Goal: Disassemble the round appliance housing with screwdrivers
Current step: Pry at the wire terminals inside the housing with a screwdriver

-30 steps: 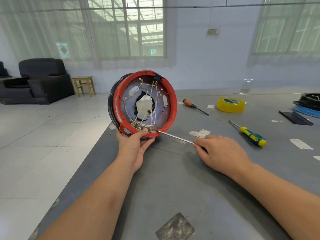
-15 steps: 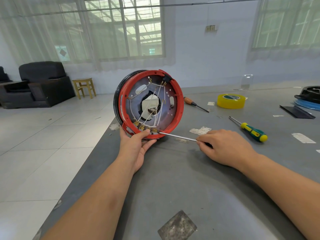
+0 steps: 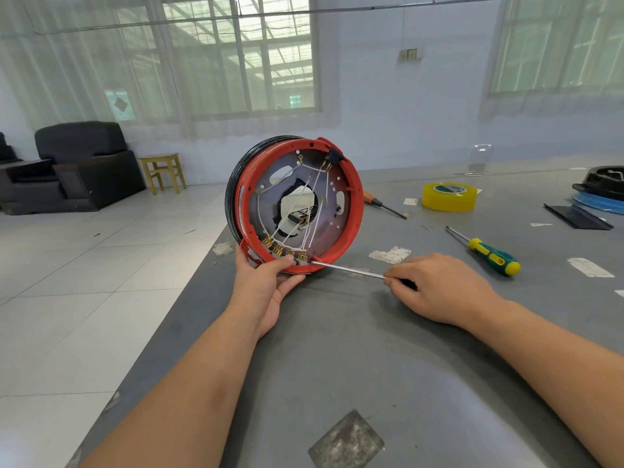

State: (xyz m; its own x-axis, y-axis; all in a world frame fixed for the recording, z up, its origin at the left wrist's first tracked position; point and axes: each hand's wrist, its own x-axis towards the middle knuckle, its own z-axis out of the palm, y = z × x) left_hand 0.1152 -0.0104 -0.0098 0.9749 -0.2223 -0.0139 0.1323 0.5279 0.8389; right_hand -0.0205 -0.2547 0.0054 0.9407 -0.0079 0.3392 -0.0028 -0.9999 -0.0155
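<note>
The round appliance housing (image 3: 354, 211), red-rimmed with a black outer ring, stands on edge near the table's left edge, its open inside facing me with white wires and brass terminals. My left hand (image 3: 266, 285) grips its bottom rim, thumb on the red edge. My right hand (image 3: 439, 288) holds a screwdriver (image 3: 347, 270); the steel shaft points left and its tip sits at the lower rim beside the terminals. The handle is hidden in my fist.
On the grey table (image 3: 371, 366) lie a green-and-yellow screwdriver (image 3: 489, 256), an orange-handled screwdriver (image 3: 381, 202), a yellow tape roll (image 3: 449, 196), and black and blue parts (image 3: 601, 190) at far right. Floor drops off left; a black sofa (image 3: 74, 163) and stool (image 3: 163, 172) stand beyond.
The housing has turned slightly to the right in my left hand. The screwdriver tip stays at the lower rim and my right hand has barely shifted.
</note>
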